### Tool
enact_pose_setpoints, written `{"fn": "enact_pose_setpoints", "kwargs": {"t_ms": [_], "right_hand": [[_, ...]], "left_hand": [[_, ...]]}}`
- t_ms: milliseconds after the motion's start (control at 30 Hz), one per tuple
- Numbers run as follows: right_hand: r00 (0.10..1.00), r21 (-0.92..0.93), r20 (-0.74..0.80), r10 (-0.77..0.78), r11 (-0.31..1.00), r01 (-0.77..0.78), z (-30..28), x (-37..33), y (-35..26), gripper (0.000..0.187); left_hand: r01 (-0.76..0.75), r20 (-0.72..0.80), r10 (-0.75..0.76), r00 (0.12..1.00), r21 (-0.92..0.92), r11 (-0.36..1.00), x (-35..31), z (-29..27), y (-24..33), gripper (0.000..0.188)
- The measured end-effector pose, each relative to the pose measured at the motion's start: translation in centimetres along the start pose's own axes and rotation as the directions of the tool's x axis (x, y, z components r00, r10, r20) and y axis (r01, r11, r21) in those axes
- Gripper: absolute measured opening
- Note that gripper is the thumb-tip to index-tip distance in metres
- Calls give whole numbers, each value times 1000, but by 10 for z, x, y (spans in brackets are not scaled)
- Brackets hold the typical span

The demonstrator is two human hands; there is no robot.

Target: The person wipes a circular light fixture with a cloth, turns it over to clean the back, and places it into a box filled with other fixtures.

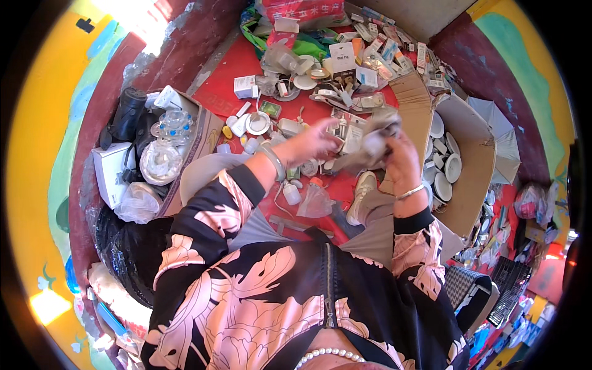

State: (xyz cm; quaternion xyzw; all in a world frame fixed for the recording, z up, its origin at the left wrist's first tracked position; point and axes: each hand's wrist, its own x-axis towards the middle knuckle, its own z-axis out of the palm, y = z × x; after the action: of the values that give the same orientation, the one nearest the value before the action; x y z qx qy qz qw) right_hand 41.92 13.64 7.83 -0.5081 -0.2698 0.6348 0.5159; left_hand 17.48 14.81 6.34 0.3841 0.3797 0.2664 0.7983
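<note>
My right hand [404,159] is closed on a crumpled grey, cloth-like thing [357,161], blurred by motion, with a whitish rounded part. What exactly it is I cannot make out. My left hand [313,140] reaches in from the left, its blurred fingers apart and holding nothing that shows. Just beyond its fingertips is a small white box [352,137] with printed pictures; whether they touch I cannot tell. Below the hands, a white bottle-shaped piece [291,193] and a clear plastic bag [315,201] lie on the red floor covering. A round white lamp fitting [258,123] lies left of my hands.
At right, an open cardboard box [472,145] holds several round white fittings. A carton [200,132] at left holds a black cylinder [128,114] and clear plastic-wrapped pieces. Small boxes [385,52] are heaped at the back. My shoe [362,197] stands below my right hand.
</note>
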Motion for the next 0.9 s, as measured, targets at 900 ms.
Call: {"fn": "enact_pose_setpoints", "kwargs": {"t_ms": [900], "right_hand": [[930, 551, -170, 326, 814, -184, 26, -42, -46, 34]], "left_hand": [[396, -422, 181, 888, 904, 161, 299, -203, -110, 23]]}}
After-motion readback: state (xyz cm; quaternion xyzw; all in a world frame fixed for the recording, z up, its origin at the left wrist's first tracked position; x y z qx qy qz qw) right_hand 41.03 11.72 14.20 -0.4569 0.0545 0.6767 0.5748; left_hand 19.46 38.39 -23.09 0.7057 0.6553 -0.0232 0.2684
